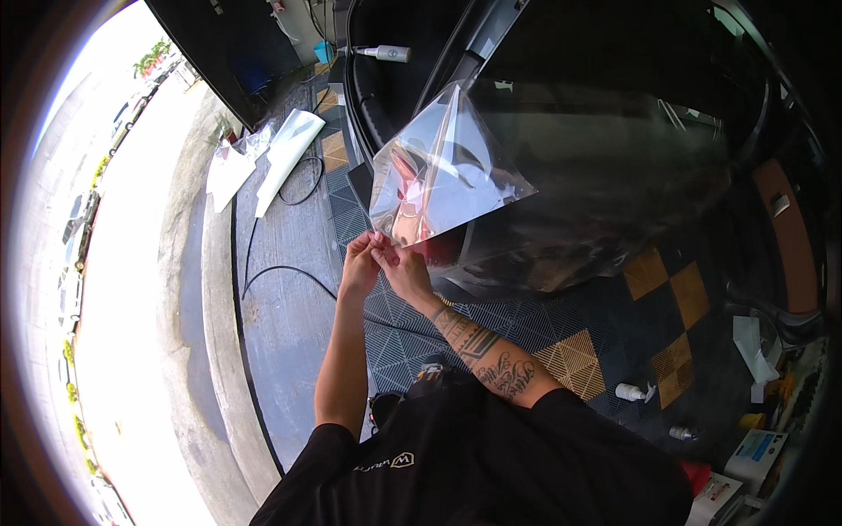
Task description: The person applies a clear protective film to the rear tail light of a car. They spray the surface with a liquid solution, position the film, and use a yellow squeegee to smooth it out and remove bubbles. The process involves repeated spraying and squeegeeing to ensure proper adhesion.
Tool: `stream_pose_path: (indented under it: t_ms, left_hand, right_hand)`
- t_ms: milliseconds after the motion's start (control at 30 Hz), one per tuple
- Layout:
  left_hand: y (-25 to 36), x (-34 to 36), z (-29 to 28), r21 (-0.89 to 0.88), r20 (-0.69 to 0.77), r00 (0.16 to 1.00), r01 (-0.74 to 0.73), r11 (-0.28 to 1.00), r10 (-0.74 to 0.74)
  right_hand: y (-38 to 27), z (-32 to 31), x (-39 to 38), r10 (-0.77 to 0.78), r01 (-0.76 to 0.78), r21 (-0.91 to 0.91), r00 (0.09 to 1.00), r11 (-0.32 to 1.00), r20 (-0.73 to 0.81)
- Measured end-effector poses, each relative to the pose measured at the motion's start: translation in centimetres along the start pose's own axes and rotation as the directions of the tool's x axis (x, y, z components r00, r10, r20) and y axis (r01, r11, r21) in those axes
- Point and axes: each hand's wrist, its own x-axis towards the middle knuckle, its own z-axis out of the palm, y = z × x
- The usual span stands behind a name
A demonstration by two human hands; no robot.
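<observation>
the left hand (358,265) and right hand (401,266) meet at the lower corner of the film (449,171), fingertips closed together on it, probably because so thin an edge needs a fine pinch from both sides. the film spreads up and away from them in front of the dark car (596,197), clear, glossy and creased, its surface catching pale and reddish reflections
</observation>
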Motion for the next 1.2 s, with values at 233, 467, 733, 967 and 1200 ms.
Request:
stream_pose_path:
  t_ms: [233, 467, 733, 967, 1200]
  left_hand:
    - [-2.3, 1.6, 0.9, 0.312, -0.05, 0.995, -0.071, 0.947, 0.091]
    - [-5.0, 3.3, 2.9, 0.479, -0.223, 0.875, -0.285, 0.83, 0.43]
    - [-8.7, -3.6, -0.1, 0.454, 0.056, 0.998, -0.064, 0.888, 0.043]
    - [-8.5, -2.5, -0.7, 0.615, 0.166, 0.947, -0.319, 0.722, 0.276]
    - [-6.0, -2.2, -3.2, 0.609, 0.178, 0.979, -0.188, 0.771, 0.099]
  right_hand:
    - [0.3, -4.0, -0.6, 0.009, 0.004, -0.109, 0.993, 0.994, 0.115]
    - [-2.2, -10.5, -0.3, 0.267, -0.26, -0.066, 0.895, 0.963, 0.357]
    - [-0.1, -8.6, 0.7, 0.305, -0.326, 0.171, 0.942, 0.93, 0.14]
    - [1.9, -2.9, -4.4, 0.01, -0.002, -0.257, 0.999, 0.966, 0.031]
    - [3.2, -4.0, -3.0, 0.21, -0.17, -0.236, 0.965, 0.957, 0.157]
